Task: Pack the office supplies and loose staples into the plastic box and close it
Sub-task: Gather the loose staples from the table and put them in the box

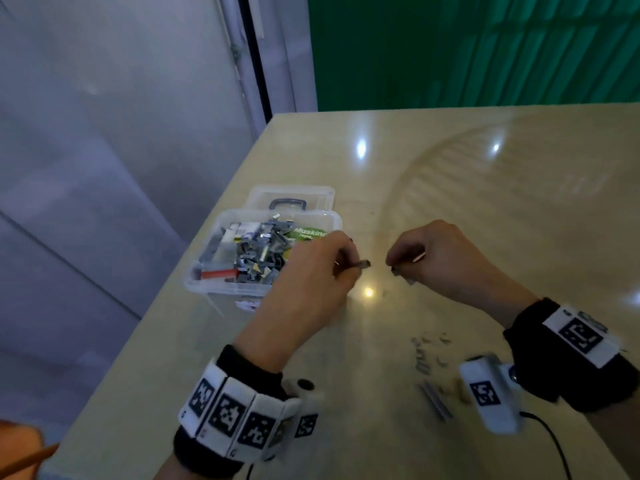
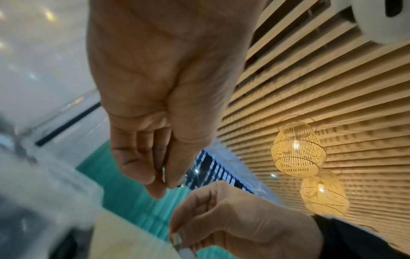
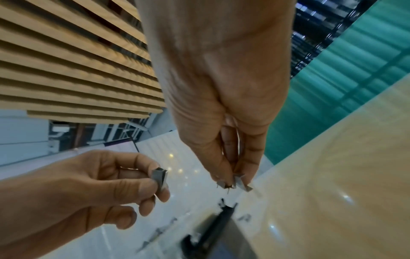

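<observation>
Hands: left (image 1: 313, 271) pinches staple strip (image 3: 160, 177) | right (image 1: 438, 258) pinches staple bits (image 3: 233, 182)

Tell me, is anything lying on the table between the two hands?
Nothing: in the head view, only bare glossy beige tabletop shows between the left hand and right hand, each pinching grey metal staples; loose ones lie nearer.

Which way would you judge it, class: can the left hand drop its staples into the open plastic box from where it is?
Probably yes. The left hand, pinching a staple strip, hovers just beside the plastic box, whose lid is folded back. Nothing lies between them; the right hand is on the far side.
</observation>
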The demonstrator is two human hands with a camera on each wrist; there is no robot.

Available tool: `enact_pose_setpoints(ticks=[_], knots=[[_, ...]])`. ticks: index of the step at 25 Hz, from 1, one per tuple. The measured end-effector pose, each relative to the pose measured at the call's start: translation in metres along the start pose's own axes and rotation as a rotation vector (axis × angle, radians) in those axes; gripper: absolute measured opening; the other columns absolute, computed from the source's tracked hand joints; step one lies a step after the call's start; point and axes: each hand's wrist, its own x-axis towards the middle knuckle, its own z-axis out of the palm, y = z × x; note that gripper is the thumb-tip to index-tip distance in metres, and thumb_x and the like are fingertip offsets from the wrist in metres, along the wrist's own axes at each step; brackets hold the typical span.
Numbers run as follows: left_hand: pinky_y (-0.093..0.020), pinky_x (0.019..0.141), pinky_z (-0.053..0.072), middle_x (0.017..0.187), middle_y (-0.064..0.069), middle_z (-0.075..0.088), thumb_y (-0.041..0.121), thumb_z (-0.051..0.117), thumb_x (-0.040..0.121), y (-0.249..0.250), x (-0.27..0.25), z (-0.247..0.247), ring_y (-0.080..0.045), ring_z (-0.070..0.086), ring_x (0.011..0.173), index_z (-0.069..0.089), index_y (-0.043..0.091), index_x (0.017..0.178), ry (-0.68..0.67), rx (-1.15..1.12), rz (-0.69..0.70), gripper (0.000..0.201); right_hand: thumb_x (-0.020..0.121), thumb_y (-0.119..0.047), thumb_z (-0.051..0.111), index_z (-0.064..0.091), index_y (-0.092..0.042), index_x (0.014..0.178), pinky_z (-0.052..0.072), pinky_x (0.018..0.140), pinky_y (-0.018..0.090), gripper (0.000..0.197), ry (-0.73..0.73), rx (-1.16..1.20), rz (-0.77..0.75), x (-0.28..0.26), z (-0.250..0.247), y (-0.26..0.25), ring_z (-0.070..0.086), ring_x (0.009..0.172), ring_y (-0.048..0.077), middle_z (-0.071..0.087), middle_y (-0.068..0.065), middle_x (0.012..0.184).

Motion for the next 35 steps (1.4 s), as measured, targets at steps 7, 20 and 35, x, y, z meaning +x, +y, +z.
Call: enact_pose_setpoints(ticks=[7, 20, 35], knots=[[-0.04, 0.07, 0.058, 0.076, 0.004, 0.068, 0.016, 0.069, 0.088, -0.082, 0.001, -0.092, -0.011, 0.065, 0.07, 0.065, 0.02, 0.085, 0.204, 0.271, -0.207, 0.006, 0.072, 0.008, 0.069, 0.078, -0.014, 0.072, 0.052, 0.057, 0.016, 0.023, -0.083, 0.087, -0.288, 0.092, 0.054, -0.105, 0.065, 0.06, 0.001, 0.067, -0.012, 0.06], [-0.033, 0.07, 0.061, 0.09, -0.002, 0.073, 0.017, 0.064, 0.093, -0.11, 0.016, -0.102, -0.015, 0.069, 0.071, 0.076, 0.017, 0.097, 0.127, 0.271, -0.226, 0.013, 0.073, 0.009, 0.074, 0.079, -0.011, 0.083, 0.062, 0.071, 0.034, 0.024, -0.213, 0.07, -0.234, 0.144, 0.093, -0.127, 0.071, 0.075, 0.015, 0.074, 0.0, 0.078], [-0.026, 0.083, 0.052, 0.1, 0.004, 0.069, 0.019, 0.068, 0.09, -0.036, 0.071, -0.035, -0.01, 0.063, 0.086, 0.071, 0.02, 0.112, 0.142, 0.147, 0.058, 0.022, 0.081, -0.005, 0.078, 0.079, -0.015, 0.09, 0.054, 0.061, 0.015, 0.013, -0.177, -0.01, -0.145, 0.071, -0.019, -0.059, 0.069, 0.062, 0.002, 0.074, -0.007, 0.069]])
